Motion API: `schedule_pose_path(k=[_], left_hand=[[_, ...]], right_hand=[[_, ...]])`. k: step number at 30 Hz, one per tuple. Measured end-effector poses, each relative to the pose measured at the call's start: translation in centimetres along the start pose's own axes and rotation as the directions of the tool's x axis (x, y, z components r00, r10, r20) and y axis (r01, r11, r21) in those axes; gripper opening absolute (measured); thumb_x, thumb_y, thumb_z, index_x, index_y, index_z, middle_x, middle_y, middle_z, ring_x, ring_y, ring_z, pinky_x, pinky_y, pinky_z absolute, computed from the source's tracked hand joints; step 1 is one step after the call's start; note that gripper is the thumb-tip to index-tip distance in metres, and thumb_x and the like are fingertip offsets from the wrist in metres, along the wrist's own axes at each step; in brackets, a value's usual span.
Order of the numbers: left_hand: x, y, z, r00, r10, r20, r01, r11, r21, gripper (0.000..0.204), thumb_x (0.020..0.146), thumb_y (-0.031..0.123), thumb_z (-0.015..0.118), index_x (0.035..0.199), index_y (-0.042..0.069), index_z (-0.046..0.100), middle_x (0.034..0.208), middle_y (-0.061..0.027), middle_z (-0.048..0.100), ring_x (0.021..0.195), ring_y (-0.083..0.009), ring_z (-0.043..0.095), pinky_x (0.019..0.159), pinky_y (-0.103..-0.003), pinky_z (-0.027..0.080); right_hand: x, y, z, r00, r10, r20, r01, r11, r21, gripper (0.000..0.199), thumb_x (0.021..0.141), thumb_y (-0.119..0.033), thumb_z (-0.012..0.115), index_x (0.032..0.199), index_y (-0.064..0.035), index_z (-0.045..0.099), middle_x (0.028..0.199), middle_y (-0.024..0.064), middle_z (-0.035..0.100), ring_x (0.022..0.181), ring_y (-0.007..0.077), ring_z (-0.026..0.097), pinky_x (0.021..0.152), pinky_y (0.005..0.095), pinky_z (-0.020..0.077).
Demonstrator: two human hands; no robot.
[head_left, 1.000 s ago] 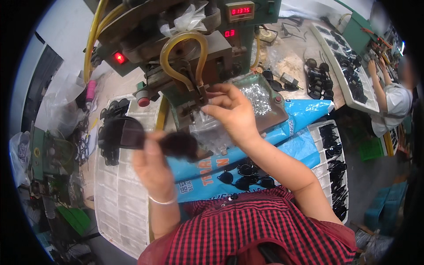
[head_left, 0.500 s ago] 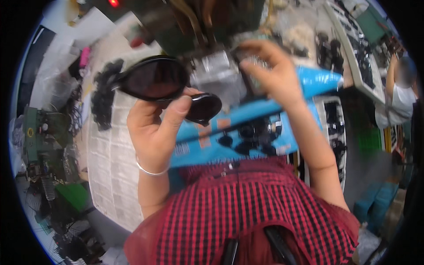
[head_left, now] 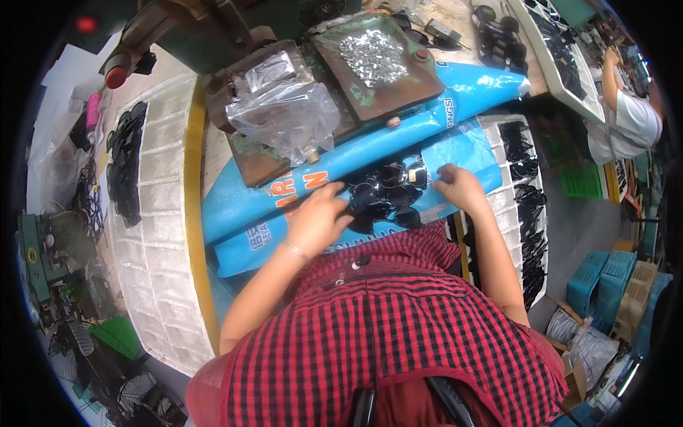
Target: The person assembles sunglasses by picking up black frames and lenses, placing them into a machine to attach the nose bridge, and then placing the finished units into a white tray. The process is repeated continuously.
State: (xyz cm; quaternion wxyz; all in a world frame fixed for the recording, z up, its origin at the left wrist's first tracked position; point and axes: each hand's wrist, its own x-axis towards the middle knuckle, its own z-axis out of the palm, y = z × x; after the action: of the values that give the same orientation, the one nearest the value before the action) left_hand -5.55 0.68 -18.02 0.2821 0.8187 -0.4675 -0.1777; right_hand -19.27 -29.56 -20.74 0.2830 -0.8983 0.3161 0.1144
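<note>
A small pile of dark sunglasses (head_left: 388,188) lies on a blue plastic sheet (head_left: 249,245) spread before my waist. My left hand (head_left: 318,219) is at the pile's left edge, its bent fingers apart and close to the nearest dark lenses; whether they touch is hard to tell. To the right of the pile, my right hand (head_left: 462,191) hovers with fingers curved and slightly apart, and nothing shows in it. Beyond the sheet stands a machine bed with a metal block (head_left: 272,71) and a crumpled clear plastic bag (head_left: 284,121).
A metal plate (head_left: 373,64) carries many small shiny parts. White compartment trays (head_left: 162,213) with sunglasses flank me left and right (head_left: 506,235). A red button (head_left: 116,77) sticks out from the machine. At far right a person (head_left: 626,121) works beside another tray (head_left: 562,64).
The sunglasses that my left hand held up are out of it now. Both hands have come down toward the pile, the right one back from the machine. The view has shifted.
</note>
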Motion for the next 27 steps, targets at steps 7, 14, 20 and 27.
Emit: schedule_pose_path(k=[7,14,20,27], left_hand=[[6.3,1.3,5.4,0.998,0.063,-0.005,-0.062,0.987,0.147,0.018,0.077,0.008,0.059,0.093,0.000,0.060,0.114,-0.0176,0.058,0.104,-0.0341,0.057,0.089,-0.043,0.047],[8.6,2.3,8.4,0.989,-0.047,-0.141,0.084,0.959,0.269,0.018,0.074,0.002,0.056,0.091,0.003,0.056,0.086,-0.0146,0.063,0.082,-0.0338,0.063,0.071,-0.043,0.052],[6.8,0.7,7.5,0.994,-0.081,-0.071,0.096,0.964,0.248,0.018,0.076,0.002,0.054,0.093,0.003,0.059,0.086,-0.0157,0.064,0.083,-0.0350,0.063,0.071,-0.044,0.051],[6.0,0.5,7.2,0.983,-0.179,-0.047,0.185,0.946,0.268,0.023,0.075,0.003,0.053,0.098,0.003,0.058,0.086,-0.0168,0.065,0.081,-0.0363,0.063,0.071,-0.046,0.051]], right_hand=[[4.4,-3.7,2.3,0.987,0.002,-0.163,-0.018,0.995,-0.099,0.040,0.071,-0.034,0.071,0.098,-0.0047,0.068,0.096,0.0188,0.068,0.092,0.0350,0.065,0.081,0.0416,0.0506],[4.6,-2.0,2.0,0.965,0.154,-0.211,-0.134,0.985,0.108,0.030,0.071,-0.028,0.066,0.092,-0.0064,0.068,0.092,0.0200,0.068,0.089,0.0344,0.065,0.078,0.0421,0.0504],[2.6,-1.4,-1.5,0.962,-0.162,-0.222,0.207,0.959,0.195,0.020,0.072,-0.016,0.065,0.088,-0.0030,0.064,0.090,0.0186,0.067,0.084,0.0355,0.064,0.075,0.0407,0.0501],[5.9,-5.2,0.6,0.793,-0.608,0.051,0.606,0.794,0.046,0.017,0.068,-0.010,0.064,0.084,-0.0049,0.066,0.092,0.0167,0.067,0.087,0.0341,0.064,0.076,0.0417,0.0506]])
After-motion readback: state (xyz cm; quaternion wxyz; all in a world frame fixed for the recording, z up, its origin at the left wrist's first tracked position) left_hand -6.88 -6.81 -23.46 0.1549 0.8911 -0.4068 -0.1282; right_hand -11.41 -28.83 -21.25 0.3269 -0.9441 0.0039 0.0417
